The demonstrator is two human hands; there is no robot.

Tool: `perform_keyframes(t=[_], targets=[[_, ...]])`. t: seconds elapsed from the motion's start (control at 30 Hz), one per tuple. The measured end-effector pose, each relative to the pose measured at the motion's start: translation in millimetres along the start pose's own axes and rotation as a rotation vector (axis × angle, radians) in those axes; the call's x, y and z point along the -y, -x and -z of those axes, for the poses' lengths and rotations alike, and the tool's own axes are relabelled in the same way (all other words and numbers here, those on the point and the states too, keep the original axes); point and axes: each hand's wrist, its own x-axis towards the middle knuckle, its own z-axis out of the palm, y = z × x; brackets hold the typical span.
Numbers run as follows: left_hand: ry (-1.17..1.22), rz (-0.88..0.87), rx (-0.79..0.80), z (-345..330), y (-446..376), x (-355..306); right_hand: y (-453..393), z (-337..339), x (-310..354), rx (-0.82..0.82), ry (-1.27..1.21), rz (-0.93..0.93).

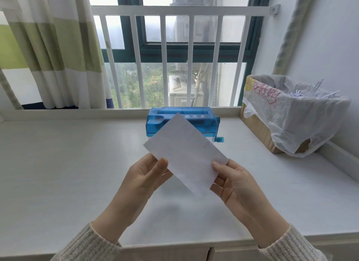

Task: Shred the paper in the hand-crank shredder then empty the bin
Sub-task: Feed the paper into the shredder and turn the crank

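Now both hands pinch a smooth white rectangular paper (185, 154) mid-frame, left hand (144, 178), right hand (234, 183), before the translucent blue plastic shredder (194, 119) on the matte surface (68, 163).

The shredder (182, 122) sits on the surface (68, 163), at the back by the window bars (165, 60). The paper (185, 154) is held up in front of it. The box with a bag (287, 115) sits at the far right.

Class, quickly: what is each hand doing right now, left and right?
Left hand: pinches the left edge of the sheet of paper.
Right hand: pinches the right edge of the same sheet, held above the desk.
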Motion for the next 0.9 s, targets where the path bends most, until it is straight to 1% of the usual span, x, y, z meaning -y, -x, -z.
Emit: perform_keyframes(t=[0.1,0.23,0.37,0.5,0.67,0.8,0.9], targets=[[0.060,0.027,-0.079,-8.3,-3.4,-1.9,-0.6,-4.8,-3.3,0.000,-0.055,0.040],[0.099,0.013,-0.211,-13.8,-8.5,-1.9,1.5,-8.7,-7.3,0.012,-0.111,0.062],[0.073,-0.009,-0.264,-11.6,-12.6,-3.5,2.9,-6.9,-9.1,0.037,-0.072,0.034],[0.018,-0.011,-0.231,-6.0,-15.1,-9.1,3.3,-0.9,-5.0,0.060,0.075,0.056],[-0.139,0.023,-0.146,2.1,-19.2,-19.5,2.4,-2.1,9.6,0.053,0.344,0.178],[-0.256,0.042,-0.065,5.8,-22.5,-27.7,-2.0,-6.3,22.4,0.079,0.469,0.251],[-0.323,0.029,-0.036,7.3,-24.9,-31.8,-6.2,-8.7,28.4,0.104,0.540,0.281]])
